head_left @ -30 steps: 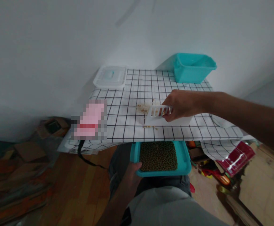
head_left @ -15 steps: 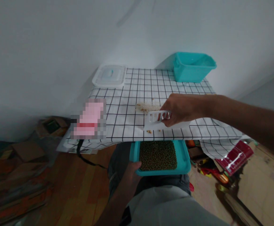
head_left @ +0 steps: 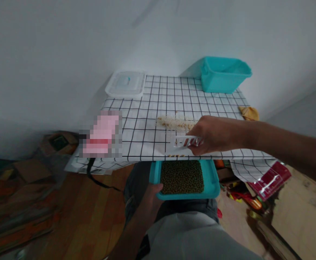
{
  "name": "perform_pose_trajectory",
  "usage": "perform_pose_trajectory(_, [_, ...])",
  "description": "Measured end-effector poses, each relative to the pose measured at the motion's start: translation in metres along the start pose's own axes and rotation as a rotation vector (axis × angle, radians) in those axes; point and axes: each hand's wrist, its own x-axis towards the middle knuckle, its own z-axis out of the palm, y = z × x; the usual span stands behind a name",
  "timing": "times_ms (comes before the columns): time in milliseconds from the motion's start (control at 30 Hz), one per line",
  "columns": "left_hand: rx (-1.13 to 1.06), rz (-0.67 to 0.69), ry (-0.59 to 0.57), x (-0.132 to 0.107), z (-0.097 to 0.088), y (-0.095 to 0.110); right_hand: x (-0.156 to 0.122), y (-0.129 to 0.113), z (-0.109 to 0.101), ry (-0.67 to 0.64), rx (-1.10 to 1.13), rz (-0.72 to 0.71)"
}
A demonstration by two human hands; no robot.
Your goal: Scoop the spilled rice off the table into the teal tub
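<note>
My right hand is closed around the slotted upper part of a white plastic scraper, whose lower edge is on the checked tablecloth near the table's front edge. Small brownish crumbs lie along that edge. Behind my hand is a wider strip of beige crumbs. My left hand grips the near left corner of a turquoise tray, its thumb over the rim and its other fingers hidden underneath. Many small greenish-brown pellets fill much of the tray, held above my lap just below the table edge.
A turquoise bin stands at the back right, a clear-lidded white container at the back left. A yellow cloth lies at the right edge. A blurred pink item is at the left. Cardboard boxes clutter the floor.
My right hand has drawn the scraper toward the table's front edge, with crumbs now along its lower edge. More of the crumb strip and the yellow cloth show. The left hand keeps its grip.
</note>
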Motion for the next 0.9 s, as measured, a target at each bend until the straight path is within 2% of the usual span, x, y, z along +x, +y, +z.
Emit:
perform_pose_trajectory(167, [0.075,0.028,0.028,-0.001,0.001,0.004,-0.009,-0.002,-0.001,-0.047,0.074,-0.016])
perform_pose_trajectory(267, [0.119,0.039,0.045,-0.001,0.002,0.006,-0.013,0.010,-0.009,0.021,0.021,0.048])
perform_pose_trajectory(400, [0.058,0.022,0.022,-0.002,0.003,0.003,-0.012,0.034,-0.016,0.145,-0.093,0.122])
perform_pose_trajectory(500, [0.032,0.036,0.019,-0.001,0.004,0.001,-0.011,0.042,-0.017,0.144,-0.129,0.151])
perform_pose_trajectory(667, [-0.029,0.021,-0.047,0.000,0.006,0.005,-0.009,0.034,-0.014,0.065,-0.092,0.172])
perform_pose_trajectory(900, [0.105,0.096,0.021,-0.001,0.000,-0.003,-0.011,0.029,-0.014,0.065,-0.061,0.107])
